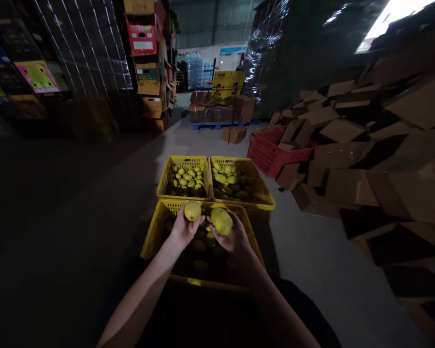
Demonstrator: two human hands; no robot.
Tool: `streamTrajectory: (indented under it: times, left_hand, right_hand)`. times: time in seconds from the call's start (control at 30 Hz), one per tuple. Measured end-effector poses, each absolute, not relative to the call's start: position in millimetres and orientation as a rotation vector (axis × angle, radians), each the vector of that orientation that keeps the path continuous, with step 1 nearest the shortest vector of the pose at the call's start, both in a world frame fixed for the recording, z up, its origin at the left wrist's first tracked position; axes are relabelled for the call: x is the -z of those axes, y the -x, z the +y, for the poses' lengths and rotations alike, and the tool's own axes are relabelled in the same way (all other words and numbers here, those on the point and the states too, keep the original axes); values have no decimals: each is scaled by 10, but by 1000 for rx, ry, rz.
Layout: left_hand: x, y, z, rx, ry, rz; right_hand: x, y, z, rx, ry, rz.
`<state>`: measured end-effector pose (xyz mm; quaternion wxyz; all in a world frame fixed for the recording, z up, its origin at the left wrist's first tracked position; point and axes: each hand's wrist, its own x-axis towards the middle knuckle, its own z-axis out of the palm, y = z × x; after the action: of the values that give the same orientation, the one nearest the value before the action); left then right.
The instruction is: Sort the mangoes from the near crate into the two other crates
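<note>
My left hand [183,229] is closed around a yellow mango [193,210]. In my right hand [236,235] is a larger yellow-green mango [222,221]. Both fruits are held side by side above the near yellow crate [151,231], where more mangoes [199,245] lie in shadow. Beyond it stand two more yellow crates: the far left crate [162,182] has small yellow-green fruit, and the far right crate [265,192] has larger ones. My forearms hide part of the near crate.
A heap of brown cardboard boxes [351,183] spreads along the right, with a red crate [270,157] at its edge. Stacked cartons [148,77] rise at the back left. A loaded blue pallet [219,125] stands further back on the grey floor.
</note>
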<state>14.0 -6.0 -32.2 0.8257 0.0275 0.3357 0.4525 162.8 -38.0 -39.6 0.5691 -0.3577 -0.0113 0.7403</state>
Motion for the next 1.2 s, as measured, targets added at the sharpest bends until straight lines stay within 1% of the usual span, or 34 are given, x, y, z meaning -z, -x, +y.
streamTrajectory:
  times: [0.13,0.5,0.6,0.8,0.97,1.07,1.2]
  left_hand:
    - [322,-145,-43,-997,-2,724]
    - [354,-180,-71,-926,-223,743]
    - [387,-186,-78,-1008,-293,730]
    - [377,-163,-132,-1295,-531,719]
    - [337,-171,-147,-1388,-579,700]
    - [370,-183,-145,-1428,-674,721]
    - [416,-189,-141,-1552,-927,821]
  right_hand:
    - [413,-1608,-375,-1756,875,-41]
    - [538,-1583,-334,-1691,799,-20]
    - [566,-1576,-332,-1614,770,-76]
    - [541,-1596,-374,-1586,713,-231]
    - [461,-1566,-406,-1440,702,-414]
    - [459,-1528,-406,-1304,824,-539]
    - [483,-1492,-393,-1040,1033,-643]
